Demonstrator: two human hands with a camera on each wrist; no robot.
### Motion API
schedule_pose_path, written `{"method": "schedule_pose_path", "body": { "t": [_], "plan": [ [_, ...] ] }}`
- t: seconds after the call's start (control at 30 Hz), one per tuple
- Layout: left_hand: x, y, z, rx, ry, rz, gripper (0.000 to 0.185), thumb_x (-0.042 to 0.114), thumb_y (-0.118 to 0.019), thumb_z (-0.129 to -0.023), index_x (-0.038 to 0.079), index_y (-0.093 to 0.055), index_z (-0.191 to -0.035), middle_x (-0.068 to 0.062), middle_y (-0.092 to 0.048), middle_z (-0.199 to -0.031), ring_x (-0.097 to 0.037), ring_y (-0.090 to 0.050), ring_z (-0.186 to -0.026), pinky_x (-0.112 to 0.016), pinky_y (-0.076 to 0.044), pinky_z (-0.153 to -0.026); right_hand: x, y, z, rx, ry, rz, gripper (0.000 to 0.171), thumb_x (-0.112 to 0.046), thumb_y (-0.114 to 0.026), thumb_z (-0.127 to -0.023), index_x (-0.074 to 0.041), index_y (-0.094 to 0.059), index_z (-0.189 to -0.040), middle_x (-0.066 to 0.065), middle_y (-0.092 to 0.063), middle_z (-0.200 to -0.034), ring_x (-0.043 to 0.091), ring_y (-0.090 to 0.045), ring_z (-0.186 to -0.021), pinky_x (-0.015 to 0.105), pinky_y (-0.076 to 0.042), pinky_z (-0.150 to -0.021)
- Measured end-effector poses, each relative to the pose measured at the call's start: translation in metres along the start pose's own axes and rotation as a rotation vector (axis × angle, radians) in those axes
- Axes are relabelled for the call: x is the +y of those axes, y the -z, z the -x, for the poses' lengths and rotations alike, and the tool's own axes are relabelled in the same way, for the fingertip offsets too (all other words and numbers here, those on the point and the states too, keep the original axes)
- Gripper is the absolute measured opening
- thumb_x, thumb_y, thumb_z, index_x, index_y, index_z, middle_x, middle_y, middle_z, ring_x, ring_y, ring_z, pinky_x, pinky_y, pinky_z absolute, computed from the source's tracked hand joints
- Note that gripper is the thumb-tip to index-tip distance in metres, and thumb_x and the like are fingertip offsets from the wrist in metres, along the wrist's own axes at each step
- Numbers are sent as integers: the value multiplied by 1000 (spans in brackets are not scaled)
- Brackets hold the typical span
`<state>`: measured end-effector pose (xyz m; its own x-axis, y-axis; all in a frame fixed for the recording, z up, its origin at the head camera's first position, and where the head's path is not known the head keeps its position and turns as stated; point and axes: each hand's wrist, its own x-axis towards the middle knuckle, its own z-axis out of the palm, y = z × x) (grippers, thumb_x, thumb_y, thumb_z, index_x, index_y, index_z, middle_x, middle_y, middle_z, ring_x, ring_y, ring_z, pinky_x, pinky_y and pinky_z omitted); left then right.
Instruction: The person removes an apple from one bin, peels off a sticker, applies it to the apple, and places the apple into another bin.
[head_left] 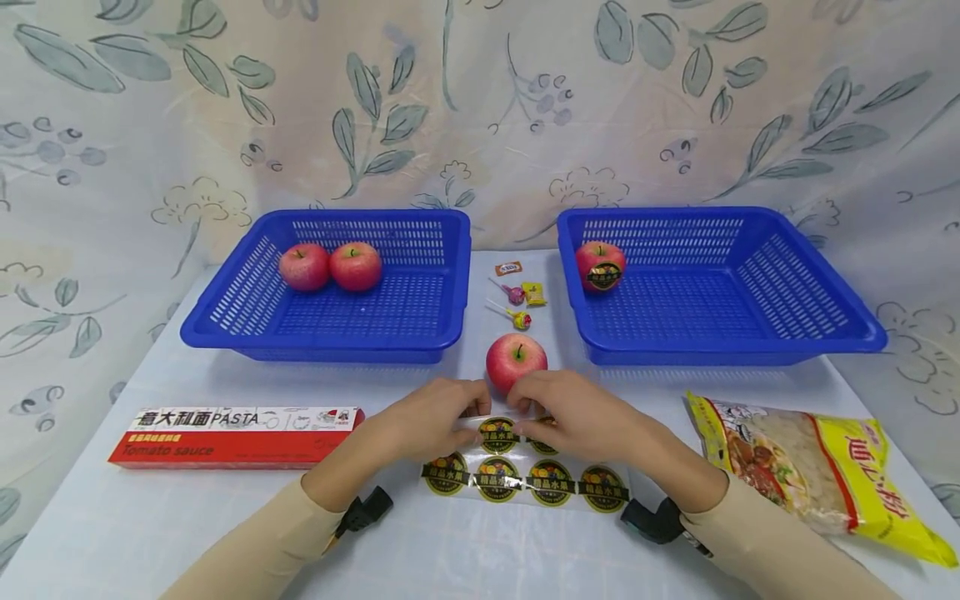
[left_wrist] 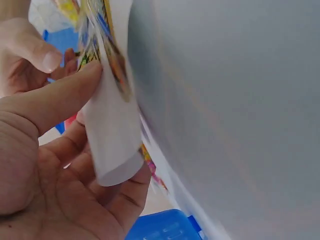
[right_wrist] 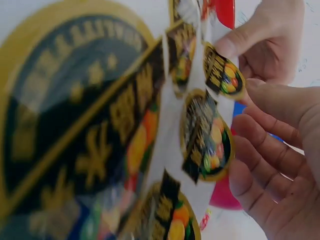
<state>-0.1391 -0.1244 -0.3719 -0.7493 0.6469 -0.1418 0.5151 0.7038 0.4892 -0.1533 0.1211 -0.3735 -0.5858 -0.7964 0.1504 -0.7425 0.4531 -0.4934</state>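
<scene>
Head view: two bare hands in beige sleeves meet over a sticker sheet [head_left: 524, 467] at the near middle of a pale surface [head_left: 150, 533]. The left hand [head_left: 442, 418] pinches the sheet's far edge, thumb on the printed face and other fingers behind; the left wrist view shows the sheet curling there. The right hand [head_left: 573, 414] pinches the same edge a little further right, its thumb at the rim of a round black-and-gold sticker [right_wrist: 225, 75] and its remaining fingers curled behind. Whether that sticker has lifted from its backing, I cannot tell.

Just beyond the fingers sits a red apple [head_left: 517, 362]. Behind it lie two lollipops [head_left: 517, 318] and two small wrapped sweets [head_left: 534, 293], between two blue baskets. The left basket [head_left: 352, 354] holds two plain apples [head_left: 356, 267] side by side; the right basket [head_left: 720, 354] holds one apple [head_left: 591, 257] wearing a similar sticker, near its left wall. A red-and-white pasta box [head_left: 240, 450] lies to the left, and a yellow-and-clear food bag [head_left: 817, 475] to the right. Leaf-patterned cloth [head_left: 487, 167] hangs behind.
</scene>
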Motion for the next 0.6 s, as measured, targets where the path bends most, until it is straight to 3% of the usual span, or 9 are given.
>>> {"method": "schedule_pose_path", "body": {
  "t": [0.3,0.47,0.6],
  "plan": [
    [-1,-1,2,42,-46,28,21,16,-79,-91,15,-63,-104,6,-63,-93,-11,-56,-83,-30,-49,-77,-5,-9,-7,48,56,45,10,-13,-77,-92,-18,-69,-93,-10,-61,-89,6,-56,-78,21,-51,-72],
    [-2,-1,4,-5,-29,-9,23,21,-79,-91,18,-65,-108,10,-64,-98,-10,-57,-90,-31,-51,-84,-5,-7,-4,15,31,28,8,-14,-73,-96,-20,-68,-95,-13,-59,-90,3,-54,-82,21,-51,-75],
    [-1,-1,6,-41,-9,-57,25,22,-81,-89,18,-66,-109,8,-63,-102,-12,-58,-97,-34,-52,-90,-5,-2,1,11,19,-65,5,-13,-67,-100,-17,-64,-99,-12,-57,-89,4,-54,-81,23,-51,-73]
  ]
}}
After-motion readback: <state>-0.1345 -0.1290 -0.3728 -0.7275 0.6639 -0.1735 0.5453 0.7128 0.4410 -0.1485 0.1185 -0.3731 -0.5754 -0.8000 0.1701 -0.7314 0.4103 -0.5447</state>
